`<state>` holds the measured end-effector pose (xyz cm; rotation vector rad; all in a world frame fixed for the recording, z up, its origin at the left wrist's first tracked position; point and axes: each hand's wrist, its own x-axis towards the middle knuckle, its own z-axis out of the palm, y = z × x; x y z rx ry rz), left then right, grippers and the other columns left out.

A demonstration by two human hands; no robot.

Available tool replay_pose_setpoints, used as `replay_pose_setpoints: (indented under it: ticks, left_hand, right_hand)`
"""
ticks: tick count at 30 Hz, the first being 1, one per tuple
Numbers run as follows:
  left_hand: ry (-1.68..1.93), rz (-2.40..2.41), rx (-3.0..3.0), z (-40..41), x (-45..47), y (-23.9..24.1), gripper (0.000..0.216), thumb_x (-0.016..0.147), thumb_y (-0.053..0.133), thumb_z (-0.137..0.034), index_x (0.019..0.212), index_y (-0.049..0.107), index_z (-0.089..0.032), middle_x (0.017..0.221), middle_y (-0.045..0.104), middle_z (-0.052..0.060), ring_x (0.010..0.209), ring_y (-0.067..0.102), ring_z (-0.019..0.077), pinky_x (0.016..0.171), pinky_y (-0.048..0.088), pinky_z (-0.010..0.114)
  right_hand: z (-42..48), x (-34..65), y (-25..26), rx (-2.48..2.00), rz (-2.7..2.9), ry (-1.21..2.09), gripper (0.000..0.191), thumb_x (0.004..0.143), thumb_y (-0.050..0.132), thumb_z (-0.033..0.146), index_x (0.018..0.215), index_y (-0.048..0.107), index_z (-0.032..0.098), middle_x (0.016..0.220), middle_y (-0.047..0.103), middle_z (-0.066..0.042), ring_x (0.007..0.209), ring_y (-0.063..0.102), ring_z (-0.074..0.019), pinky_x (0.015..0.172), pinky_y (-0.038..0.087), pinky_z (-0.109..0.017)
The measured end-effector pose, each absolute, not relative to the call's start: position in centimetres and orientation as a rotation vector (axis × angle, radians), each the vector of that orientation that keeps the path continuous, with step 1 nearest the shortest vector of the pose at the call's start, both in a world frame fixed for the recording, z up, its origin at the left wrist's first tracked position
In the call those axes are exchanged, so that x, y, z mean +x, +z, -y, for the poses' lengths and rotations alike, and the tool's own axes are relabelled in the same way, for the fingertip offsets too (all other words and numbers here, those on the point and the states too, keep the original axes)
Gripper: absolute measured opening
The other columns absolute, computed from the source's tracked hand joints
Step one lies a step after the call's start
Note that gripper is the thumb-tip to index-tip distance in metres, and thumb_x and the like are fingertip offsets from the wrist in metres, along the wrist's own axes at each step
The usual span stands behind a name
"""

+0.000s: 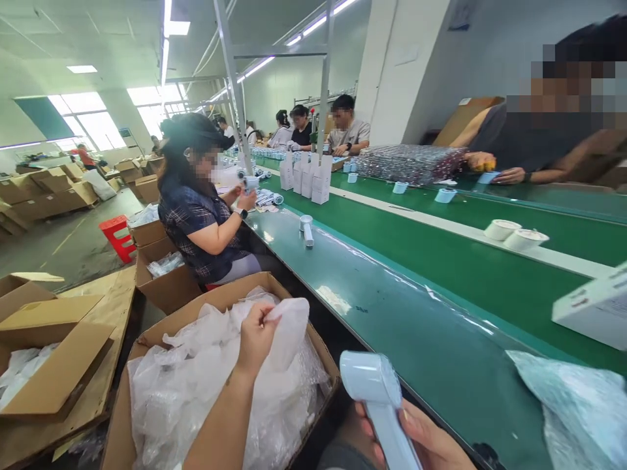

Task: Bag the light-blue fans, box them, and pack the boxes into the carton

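Blue device (371,382), grasped by its handle (389,434) in our right hand (431,434) beside the table's (416,333) near edge, wants steadiness while our left hand (257,334) lightly pinches what seems a pouch (292,323).

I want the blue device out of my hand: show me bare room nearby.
Bare: the ledge left of the bag; the belt between ledge and strip, left of the carton. Crowded: the box, heaped with pouches, and around the bundle and blue cups opposite.

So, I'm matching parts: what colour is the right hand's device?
The device is pale blue (head view).
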<state>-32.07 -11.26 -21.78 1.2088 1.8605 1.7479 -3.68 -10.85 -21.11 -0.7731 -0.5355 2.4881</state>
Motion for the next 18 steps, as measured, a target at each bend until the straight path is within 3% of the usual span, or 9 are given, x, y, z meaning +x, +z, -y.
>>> replay_pose_setpoints:
  ticks: [4,8,12,18]
  left_hand:
    - [1.857,-1.525,0.950,11.7,-26.4,-20.4,0.023,0.071,0.073,-0.036,0.072,0.059,-0.018,0.065,0.058,-0.003,0.061,0.053,0.0115,0.058,0.040,0.021]
    - [1.714,-1.116,0.456,11.0,-22.7,-18.7,0.044,0.063,0.079,-0.048,0.084,0.059,-0.016,0.069,0.064,0.000,0.061,0.060,0.0147,0.059,0.047,0.026]
    - [1.574,-1.091,0.412,10.0,-20.2,-18.5,0.054,0.054,0.084,-0.049,0.089,0.062,-0.014,0.075,0.068,0.003,0.063,0.063,0.0164,0.060,0.050,0.027]
    - [1.662,-1.285,0.376,8.2,-17.8,-20.3,0.038,0.063,0.081,-0.038,0.082,0.059,-0.013,0.071,0.065,0.002,0.063,0.061,0.0142,0.061,0.048,0.025]
  right_hand:
    - [10.8,-3.1,-20.7,-0.532,0.524,2.512,0.048,0.054,0.089,0.037,0.094,0.071,0.015,0.088,0.070,-0.009,0.073,0.064,-0.0187,0.059,0.052,-0.026]
    - [11.3,-2.0,-21.8,-0.497,0.406,2.498,0.050,0.053,0.089,0.040,0.088,0.071,0.010,0.080,0.069,-0.006,0.068,0.064,-0.0142,0.056,0.048,-0.020]
    - [11.8,-1.9,-23.1,-0.382,0.362,2.541,0.045,0.059,0.086,0.038,0.090,0.071,0.008,0.083,0.070,-0.006,0.072,0.064,-0.0132,0.056,0.047,-0.018]
    - [12.0,-0.3,-22.5,-0.121,0.455,2.421,0.052,0.057,0.086,0.039,0.102,0.070,0.019,0.096,0.071,-0.007,0.083,0.064,-0.0180,0.060,0.050,-0.023]
